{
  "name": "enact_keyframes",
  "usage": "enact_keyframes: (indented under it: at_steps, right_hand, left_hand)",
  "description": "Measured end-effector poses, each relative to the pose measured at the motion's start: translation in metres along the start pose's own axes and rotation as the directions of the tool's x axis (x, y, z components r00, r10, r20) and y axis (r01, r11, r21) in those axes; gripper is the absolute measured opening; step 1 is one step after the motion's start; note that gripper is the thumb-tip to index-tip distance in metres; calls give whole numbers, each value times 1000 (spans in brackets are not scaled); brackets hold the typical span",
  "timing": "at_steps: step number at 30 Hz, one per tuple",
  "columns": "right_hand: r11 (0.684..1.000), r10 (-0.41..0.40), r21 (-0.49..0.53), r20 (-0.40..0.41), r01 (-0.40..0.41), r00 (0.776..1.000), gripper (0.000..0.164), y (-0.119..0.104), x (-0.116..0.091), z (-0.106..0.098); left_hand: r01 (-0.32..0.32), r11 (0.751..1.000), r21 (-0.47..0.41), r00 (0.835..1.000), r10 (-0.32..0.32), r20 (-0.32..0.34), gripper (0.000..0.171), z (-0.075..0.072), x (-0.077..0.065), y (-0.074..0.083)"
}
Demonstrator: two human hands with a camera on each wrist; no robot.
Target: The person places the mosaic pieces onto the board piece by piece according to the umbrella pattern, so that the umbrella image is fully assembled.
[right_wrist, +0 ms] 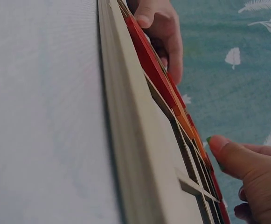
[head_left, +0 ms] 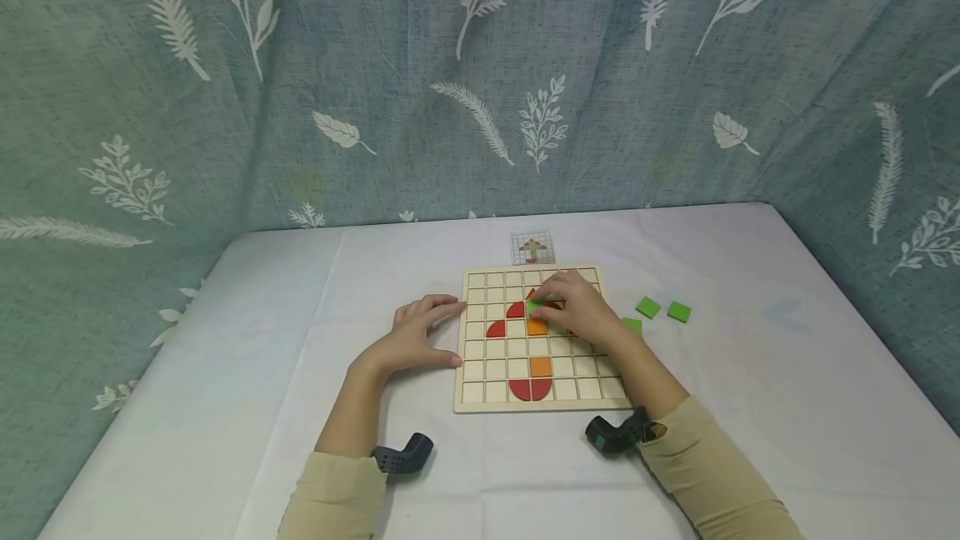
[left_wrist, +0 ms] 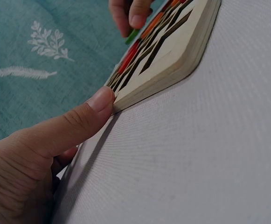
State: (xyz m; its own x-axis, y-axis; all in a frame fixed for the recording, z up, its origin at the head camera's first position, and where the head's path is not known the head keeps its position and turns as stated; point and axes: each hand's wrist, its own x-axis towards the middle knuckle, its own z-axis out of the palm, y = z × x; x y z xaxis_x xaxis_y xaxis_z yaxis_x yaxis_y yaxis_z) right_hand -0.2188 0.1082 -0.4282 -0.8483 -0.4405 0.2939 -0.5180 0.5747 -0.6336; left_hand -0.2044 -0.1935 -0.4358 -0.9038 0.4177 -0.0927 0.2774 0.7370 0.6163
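A wooden grid board (head_left: 540, 407) lies flat on the table. My left hand (head_left: 408, 340) rests at its left edge, thumb and fingers spread apart; the thumb (left_wrist: 95, 102) touches the rim in the left wrist view. Over the upper middle of the grid, my right hand (head_left: 581, 307) pinches a green square tile (head_left: 534, 307) between thumb and fingers. Just below that tile sits an orange square (head_left: 537, 327), with another orange square (head_left: 541, 367) lower down. Red quarter-circles (head_left: 497, 329) lie in several cells, including a pair (head_left: 530, 390) near the bottom. My right hand partly hides red pieces.
A small pattern card (head_left: 532, 247) lies behind the board. Loose green tiles (head_left: 679, 312) are to its right, one partly behind my right forearm. White cloth (head_left: 247, 390) covers the table, and a leaf-patterned curtain (head_left: 405, 107) hangs behind it.
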Motion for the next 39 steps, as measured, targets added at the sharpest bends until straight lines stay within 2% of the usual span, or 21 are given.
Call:
enact_keyframes:
  at_steps: [11,28,39]
  right_hand:
    - [999,-8,-48,3,8,1000,15,2,2,5]
    - [1000,-11,-21,2,11,1000,14,3,2,5]
    - [993,101,66,-29,-99,994,23,3,-6,-9]
  left_hand:
    - [1,1000,-2,1000,-1,-3,90,0,0,-1]
    - [9,1000,-6,1000,-9,-1,90,-1,-2,1]
    - [25,1000,5,1000,-25,-6,89,1,0,3]
